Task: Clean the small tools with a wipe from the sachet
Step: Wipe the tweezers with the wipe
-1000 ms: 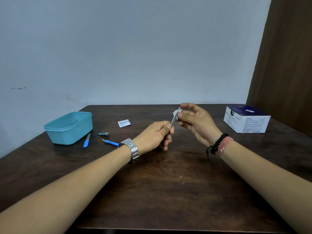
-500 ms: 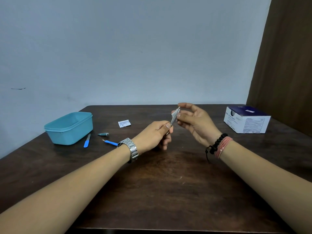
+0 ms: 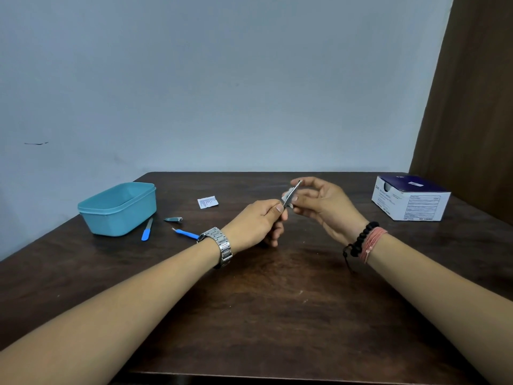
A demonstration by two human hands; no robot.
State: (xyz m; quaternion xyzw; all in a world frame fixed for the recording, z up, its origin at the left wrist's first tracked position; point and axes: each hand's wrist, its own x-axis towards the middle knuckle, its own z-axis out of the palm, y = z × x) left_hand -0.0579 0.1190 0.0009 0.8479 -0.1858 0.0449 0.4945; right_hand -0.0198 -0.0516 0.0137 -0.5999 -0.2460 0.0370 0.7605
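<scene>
Metal tool (image 3: 292,195) half hidden by hands, wipe (image 3: 287,196) barely visible.

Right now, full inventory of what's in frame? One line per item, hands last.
table: 1, dark brown wood, fills the lower frame
tub: 1, teal, open, far left on the table
blue-handled file: 1, just right of the tub
nail clipper: 1, silver, right of the file
blue-handled tool: 1, by the left wrist
sachet: 1, white, printed, lying behind the tools
box: 1, white with dark blue top, far right
metal tool: 1, silver, slim, held tilted in mid-air
wipe: 1, pale, around the metal tool
left hand: pinches the tool's lower end, steel watch on the wrist
right hand: holds the wipe on the tool, bead and thread bracelets on the wrist
</scene>
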